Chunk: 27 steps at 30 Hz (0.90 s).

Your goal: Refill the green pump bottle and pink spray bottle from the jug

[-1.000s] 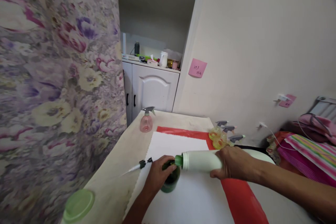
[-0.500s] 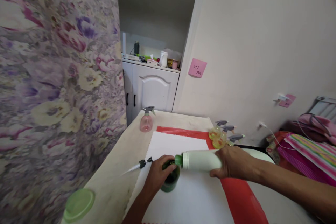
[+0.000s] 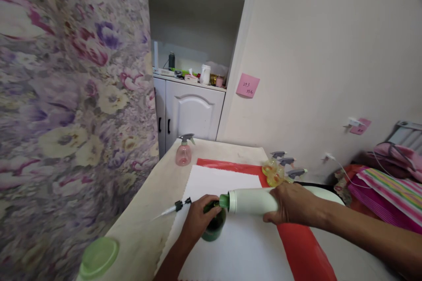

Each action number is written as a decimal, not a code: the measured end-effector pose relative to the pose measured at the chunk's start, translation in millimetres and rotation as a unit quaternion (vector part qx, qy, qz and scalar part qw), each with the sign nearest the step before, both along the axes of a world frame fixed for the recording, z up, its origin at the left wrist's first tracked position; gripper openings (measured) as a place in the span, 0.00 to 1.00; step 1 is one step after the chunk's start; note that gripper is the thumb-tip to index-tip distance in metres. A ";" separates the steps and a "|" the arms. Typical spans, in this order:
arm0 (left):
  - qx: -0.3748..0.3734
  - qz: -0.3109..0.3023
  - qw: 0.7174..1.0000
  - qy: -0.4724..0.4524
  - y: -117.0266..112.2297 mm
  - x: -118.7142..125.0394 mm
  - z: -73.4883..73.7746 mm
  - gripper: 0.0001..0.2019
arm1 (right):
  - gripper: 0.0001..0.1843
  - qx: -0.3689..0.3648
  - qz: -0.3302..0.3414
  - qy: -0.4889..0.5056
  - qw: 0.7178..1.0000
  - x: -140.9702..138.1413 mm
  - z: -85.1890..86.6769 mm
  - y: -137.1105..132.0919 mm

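My left hand (image 3: pixel 201 217) is closed around the neck of a dark green bottle (image 3: pixel 214 228) that stands upright on a white sheet (image 3: pixel 253 246). My right hand (image 3: pixel 286 204) grips a large pale green bottle (image 3: pixel 250 200) lying nearly level in the air. Its green spout (image 3: pixel 224 200) points left, right at the mouth of the dark bottle. My fingers partly cover that mouth, so any flow there is hard to make out. Left of my left hand lies a pump head (image 3: pixel 179 205) with a black collar and a clear tube.
A pale green lid (image 3: pixel 99 256) lies at the table's near left. A pink spray bottle (image 3: pixel 183 153) stands at the back left, several yellow spray bottles (image 3: pixel 275 173) at the back right. Red sheeting (image 3: pixel 306 250) shows under the white sheet. A floral curtain (image 3: pixel 75 96) hangs along the left.
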<state>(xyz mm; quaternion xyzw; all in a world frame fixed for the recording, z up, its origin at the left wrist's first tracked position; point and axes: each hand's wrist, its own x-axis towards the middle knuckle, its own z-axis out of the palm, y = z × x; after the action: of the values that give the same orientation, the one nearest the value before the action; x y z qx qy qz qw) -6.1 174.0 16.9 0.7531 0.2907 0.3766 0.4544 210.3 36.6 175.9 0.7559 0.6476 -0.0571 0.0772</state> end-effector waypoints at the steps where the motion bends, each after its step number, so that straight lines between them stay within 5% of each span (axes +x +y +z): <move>1: 0.000 0.000 1.000 -0.001 -0.1 0.1 0.1 0.08 | 0.23 0.000 -0.001 -0.001 1.000 -0.3 0.2 0.2; 20: -0.005 0.000 1.000 -0.002 0.4 0.9 -1.7 0.09 | 0.23 -0.008 -0.015 0.010 1.000 -1.8 0.5 0.6; 27: -0.010 -0.005 1.000 -0.002 1.9 0.8 -1.8 0.08 | 0.18 0.020 -0.007 0.081 0.996 10.8 -18.5 -7.9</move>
<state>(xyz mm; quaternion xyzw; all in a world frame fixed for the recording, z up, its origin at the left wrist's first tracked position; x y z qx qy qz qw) -5.4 175.9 15.1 0.7491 0.2896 0.3732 0.4644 221.1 28.7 157.4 0.7546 0.6475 -0.1063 0.0090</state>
